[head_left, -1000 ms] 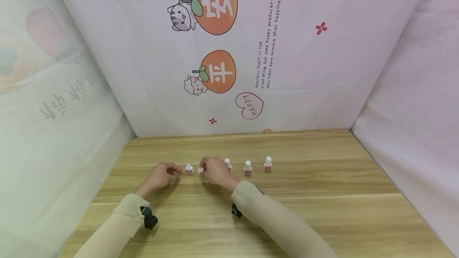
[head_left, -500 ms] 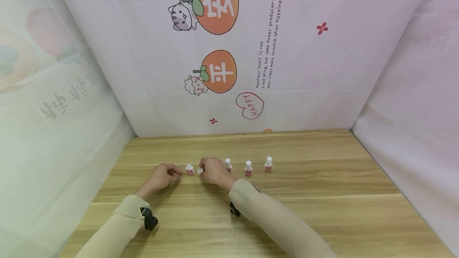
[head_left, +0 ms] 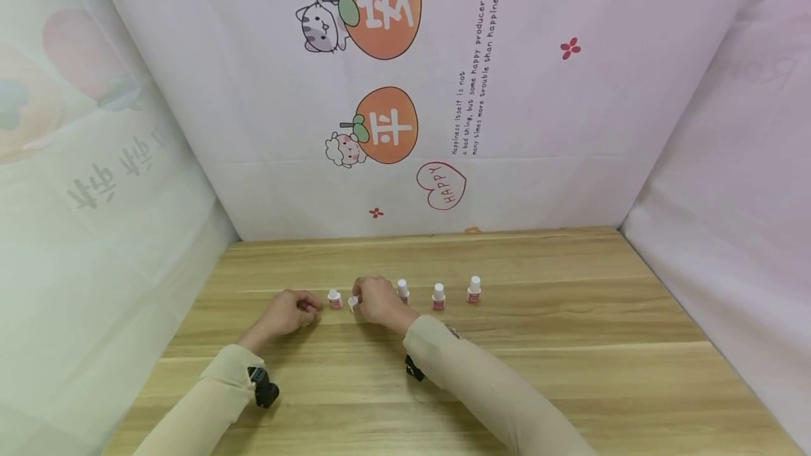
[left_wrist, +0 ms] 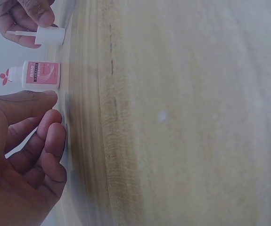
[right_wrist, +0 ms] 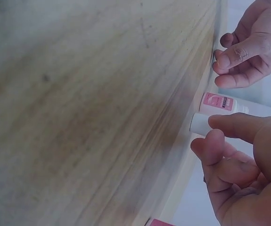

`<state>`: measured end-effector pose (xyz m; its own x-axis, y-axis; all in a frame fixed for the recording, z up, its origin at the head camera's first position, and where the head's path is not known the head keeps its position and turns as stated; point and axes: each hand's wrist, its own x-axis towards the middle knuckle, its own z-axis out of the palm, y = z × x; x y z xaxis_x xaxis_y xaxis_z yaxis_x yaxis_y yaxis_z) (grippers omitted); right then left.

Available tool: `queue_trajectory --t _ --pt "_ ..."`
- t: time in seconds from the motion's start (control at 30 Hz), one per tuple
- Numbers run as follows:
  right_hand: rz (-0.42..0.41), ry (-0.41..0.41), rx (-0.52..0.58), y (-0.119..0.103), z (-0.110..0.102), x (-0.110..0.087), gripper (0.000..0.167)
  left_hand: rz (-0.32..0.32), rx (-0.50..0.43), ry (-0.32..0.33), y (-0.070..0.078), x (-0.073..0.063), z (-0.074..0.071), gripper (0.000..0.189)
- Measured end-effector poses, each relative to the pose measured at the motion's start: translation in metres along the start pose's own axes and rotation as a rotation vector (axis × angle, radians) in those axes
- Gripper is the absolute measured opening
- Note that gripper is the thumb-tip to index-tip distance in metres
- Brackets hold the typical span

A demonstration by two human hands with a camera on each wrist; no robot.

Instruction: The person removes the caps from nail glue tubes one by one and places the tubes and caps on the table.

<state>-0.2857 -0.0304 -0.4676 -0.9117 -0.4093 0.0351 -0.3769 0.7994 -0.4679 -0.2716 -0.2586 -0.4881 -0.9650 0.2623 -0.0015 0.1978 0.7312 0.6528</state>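
A small white nail glue bottle (left_wrist: 42,75) with a pink label stands uncapped on the table, its neck bare. To its right my right hand (head_left: 379,301) pinches the bottle's white brush cap (left_wrist: 49,36) between thumb and fingers. The cap is low at the tabletop, its thin brush stem pointing up. My left hand (head_left: 293,309) rests just left of the bottle, its fingers loosely bent and holding nothing. In the right wrist view the cap (right_wrist: 200,124) overlaps the area beside the labelled bottle (right_wrist: 217,102).
Three capped bottles stand to the right of my right hand: a near one (head_left: 403,291) partly behind the hand, a middle one (head_left: 438,297) and a far right one (head_left: 474,290). The wooden table (head_left: 538,371) is enclosed by white printed cloth (head_left: 538,125) at the back and sides.
My right hand has shifted very slightly left with the brush cap, which shows a little more beside the fingers. My left hand and the bottles stay put.
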Motion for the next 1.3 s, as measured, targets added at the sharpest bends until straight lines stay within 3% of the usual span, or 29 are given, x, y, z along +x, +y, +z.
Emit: queue_trajectory --t 0.6,1.03,1.3 --pt "0.022 0.012 -0.029 0.009 -0.003 -0.012 0.034 -0.019 -0.035 -0.026 0.007 -0.003 0.003 0.019" --pt "0.031 0.015 0.034 0.018 -0.007 -0.023 0.040 -0.079 -0.042 -0.031 0.014 -0.003 0.008 0.012" --pt "0.020 -0.030 0.080 0.019 -0.009 -0.032 0.040 -0.032 -0.066 -0.047 0.021 -0.006 0.009 0.009"
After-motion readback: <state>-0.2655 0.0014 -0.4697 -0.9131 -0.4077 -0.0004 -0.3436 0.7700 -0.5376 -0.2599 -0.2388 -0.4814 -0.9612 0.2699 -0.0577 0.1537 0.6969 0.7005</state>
